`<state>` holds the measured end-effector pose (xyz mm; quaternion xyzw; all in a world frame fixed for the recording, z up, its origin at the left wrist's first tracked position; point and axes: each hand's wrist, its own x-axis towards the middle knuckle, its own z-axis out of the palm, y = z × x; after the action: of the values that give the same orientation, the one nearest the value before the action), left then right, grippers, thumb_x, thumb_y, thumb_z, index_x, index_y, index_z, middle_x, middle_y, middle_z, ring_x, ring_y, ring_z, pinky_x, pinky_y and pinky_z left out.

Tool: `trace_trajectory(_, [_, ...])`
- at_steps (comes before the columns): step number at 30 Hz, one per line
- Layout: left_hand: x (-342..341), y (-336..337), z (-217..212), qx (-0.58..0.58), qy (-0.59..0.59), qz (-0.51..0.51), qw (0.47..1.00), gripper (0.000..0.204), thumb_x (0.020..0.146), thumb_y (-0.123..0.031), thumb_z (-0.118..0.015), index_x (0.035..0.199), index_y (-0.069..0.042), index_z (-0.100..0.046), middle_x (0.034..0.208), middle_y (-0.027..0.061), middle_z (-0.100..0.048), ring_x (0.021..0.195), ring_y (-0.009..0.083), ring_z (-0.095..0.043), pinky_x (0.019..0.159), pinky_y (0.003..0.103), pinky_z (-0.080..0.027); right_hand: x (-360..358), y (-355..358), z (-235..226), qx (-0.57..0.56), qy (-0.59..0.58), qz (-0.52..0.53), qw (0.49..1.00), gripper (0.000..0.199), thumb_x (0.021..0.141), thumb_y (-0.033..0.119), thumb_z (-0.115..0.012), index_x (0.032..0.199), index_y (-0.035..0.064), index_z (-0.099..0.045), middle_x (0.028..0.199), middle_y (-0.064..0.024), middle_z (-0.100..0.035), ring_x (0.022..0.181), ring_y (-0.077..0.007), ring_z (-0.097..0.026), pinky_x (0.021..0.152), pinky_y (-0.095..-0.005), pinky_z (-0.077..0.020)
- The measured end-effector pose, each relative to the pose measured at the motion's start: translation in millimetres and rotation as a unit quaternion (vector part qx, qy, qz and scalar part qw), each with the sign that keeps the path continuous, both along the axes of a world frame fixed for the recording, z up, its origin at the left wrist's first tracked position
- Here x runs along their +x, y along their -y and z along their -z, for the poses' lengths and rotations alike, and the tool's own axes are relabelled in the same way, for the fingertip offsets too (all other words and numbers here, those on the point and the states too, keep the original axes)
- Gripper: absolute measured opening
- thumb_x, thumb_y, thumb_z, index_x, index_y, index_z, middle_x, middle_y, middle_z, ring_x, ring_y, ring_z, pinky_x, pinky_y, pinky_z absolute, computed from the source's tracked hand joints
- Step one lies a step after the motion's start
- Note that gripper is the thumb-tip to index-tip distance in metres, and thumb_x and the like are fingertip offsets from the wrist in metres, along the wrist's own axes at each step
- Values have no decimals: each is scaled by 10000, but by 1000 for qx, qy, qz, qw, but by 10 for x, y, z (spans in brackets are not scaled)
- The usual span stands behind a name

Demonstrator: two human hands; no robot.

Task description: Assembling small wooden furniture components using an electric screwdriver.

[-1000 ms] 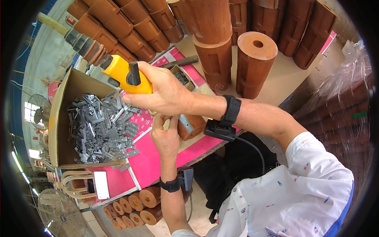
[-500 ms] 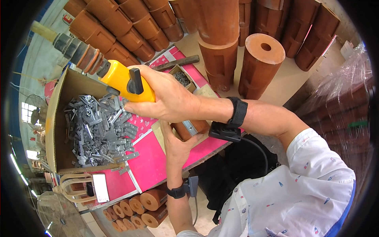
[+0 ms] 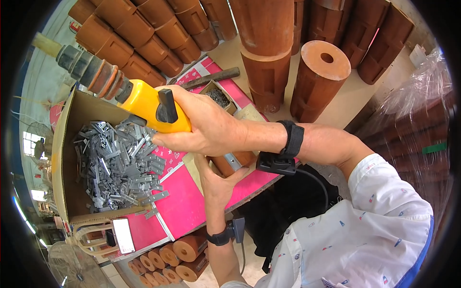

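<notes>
Item, far left: open cardboard box (image 3: 65, 158) heaped with grey metal clips (image 3: 117, 165), resting on a pink-covered bench (image 3: 187, 204). Item, above it: yellow-bodied power tool (image 3: 153, 108) with black trigger and dark ribbed nose, clamped in the right hand (image 3: 206, 127), which crosses over from the right, nose pointing up-left over the box. Item, beneath: left hand (image 3: 216, 180), fingers curled around a short brown cylindrical piece (image 3: 235, 161) bearing a grey clip; piece sits on the bench just under the right wrist, largely hidden. Item, centre-right background: small tray of fasteners (image 3: 220, 97), dark bar (image 3: 211, 78), tall terracotta-coloured cylinders (image 3: 319, 79). Hazards, as judged: the crossed arms put the left fingers close below the tool, so a slip on bringing it down could strike them; the workpiece, held by one hand only, could roll off the bench edge; the tool's nose could snag the box wall. Change from half a second earlier: the tool sits higher and farther left in view, its ribbed nose now fully showing; the left hand keeps its hold on the piece.
</notes>
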<state>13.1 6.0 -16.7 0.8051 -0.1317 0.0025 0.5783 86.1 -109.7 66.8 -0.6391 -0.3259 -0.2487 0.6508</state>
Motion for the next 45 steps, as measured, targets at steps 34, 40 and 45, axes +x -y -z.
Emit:
trace_trajectory(34, [1166,-229,-220,171,190,-40,966,295,915,-120,-544,1177,12,-514,1108,114,-583,1016,203,-566,838,330,-444,-49,3,39,4,2,25,1000,566,783,247,-718,1213,17,-431,895,-136,-575,819,-280,-598,754,-346,-465])
trace_trajectory(40, [1138,-149,-198,167,193,-39,966,284,912,-117,-546,1163,15,-521,1091,113,-590,999,206,-573,828,328,-446,-38,-20,55,12,0,24,1000,551,783,238,-714,1205,21,-434,895,-137,-575,826,-286,-598,752,-349,-465])
trace_trajectory(45, [1137,-185,-220,163,200,-40,965,275,910,-115,-547,1150,17,-527,1077,113,-596,985,208,-578,820,327,-448,-46,-27,66,19,14,32,999,550,779,230,-713,1205,21,-435,896,-137,-578,831,-287,-603,751,-356,-468])
